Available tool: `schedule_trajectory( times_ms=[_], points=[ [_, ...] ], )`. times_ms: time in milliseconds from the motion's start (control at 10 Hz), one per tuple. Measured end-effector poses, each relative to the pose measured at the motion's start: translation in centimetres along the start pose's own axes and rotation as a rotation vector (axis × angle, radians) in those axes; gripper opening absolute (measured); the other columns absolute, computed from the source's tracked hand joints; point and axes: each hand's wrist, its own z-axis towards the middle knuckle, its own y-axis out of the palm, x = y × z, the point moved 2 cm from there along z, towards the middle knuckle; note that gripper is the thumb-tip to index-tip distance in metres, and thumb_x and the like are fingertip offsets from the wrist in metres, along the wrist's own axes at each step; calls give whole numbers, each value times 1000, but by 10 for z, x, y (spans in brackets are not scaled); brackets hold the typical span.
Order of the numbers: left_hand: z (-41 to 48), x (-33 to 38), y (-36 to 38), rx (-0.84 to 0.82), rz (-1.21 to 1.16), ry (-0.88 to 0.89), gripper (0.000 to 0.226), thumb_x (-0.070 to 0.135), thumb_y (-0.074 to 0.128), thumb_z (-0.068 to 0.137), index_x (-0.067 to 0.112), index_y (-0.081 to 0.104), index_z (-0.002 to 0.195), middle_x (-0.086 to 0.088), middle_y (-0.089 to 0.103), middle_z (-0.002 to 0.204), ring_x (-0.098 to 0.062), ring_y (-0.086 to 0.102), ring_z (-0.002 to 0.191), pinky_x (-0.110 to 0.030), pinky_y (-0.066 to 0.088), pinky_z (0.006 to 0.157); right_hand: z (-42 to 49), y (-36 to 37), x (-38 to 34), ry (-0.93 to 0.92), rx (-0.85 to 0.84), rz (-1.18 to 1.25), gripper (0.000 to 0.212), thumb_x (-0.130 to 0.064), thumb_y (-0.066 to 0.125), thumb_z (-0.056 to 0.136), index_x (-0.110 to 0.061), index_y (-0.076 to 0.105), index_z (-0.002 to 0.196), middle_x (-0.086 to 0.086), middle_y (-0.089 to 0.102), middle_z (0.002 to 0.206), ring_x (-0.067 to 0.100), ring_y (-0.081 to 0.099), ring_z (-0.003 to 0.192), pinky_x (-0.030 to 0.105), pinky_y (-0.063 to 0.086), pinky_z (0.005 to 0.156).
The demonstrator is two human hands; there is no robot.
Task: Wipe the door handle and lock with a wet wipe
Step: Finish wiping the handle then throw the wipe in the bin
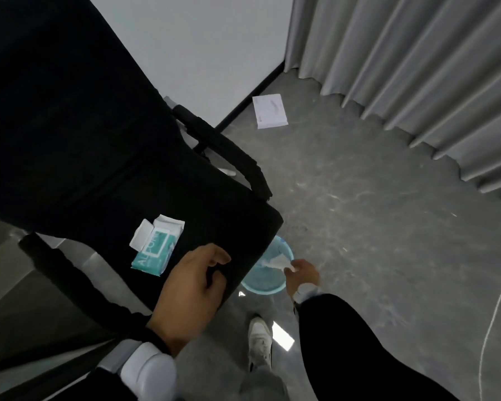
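Wipe [276,261], crumpled white and limp, hung pinched in the fingers of the right hand [301,274] directly over the small translucent blue bin [285,250] on the floor beside the chair's front corner, probably about to be dropped in as used. The left hand [191,287] lay loosely curled and empty at the front edge of the black fabric chair seat [229,224], likely bracing the lean. The teal wipe pack [155,248], its flap open, rested on the seat nearby. Neither door handle nor lock was in view.

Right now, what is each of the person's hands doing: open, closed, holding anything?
Left hand: open, empty, resting on the black chair seat.
Right hand: closed on a white wet wipe over the blue bin.
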Motion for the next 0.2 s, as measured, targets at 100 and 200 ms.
schedule_trajectory(
  times_ms=[100,200],
  points=[
    [5,-6,-3,4,-29,-19,33,2,59,87,29,64,105,22,63,106,5,58,106,-6,41,88,8,11,4,-25,-100,-155,46,-26,65,83,-9,64,126,13,66,130,29,59,122,29,40,102],
    [0,-5,-9,33,-49,-46,34,2,59,88,31,62,106,22,63,108,7,58,105,-7,40,89,-5,10,10,-48,-178,-250,47,-27,60,90,-9,59,133,13,60,138,28,53,130,27,36,105]
  ],
)
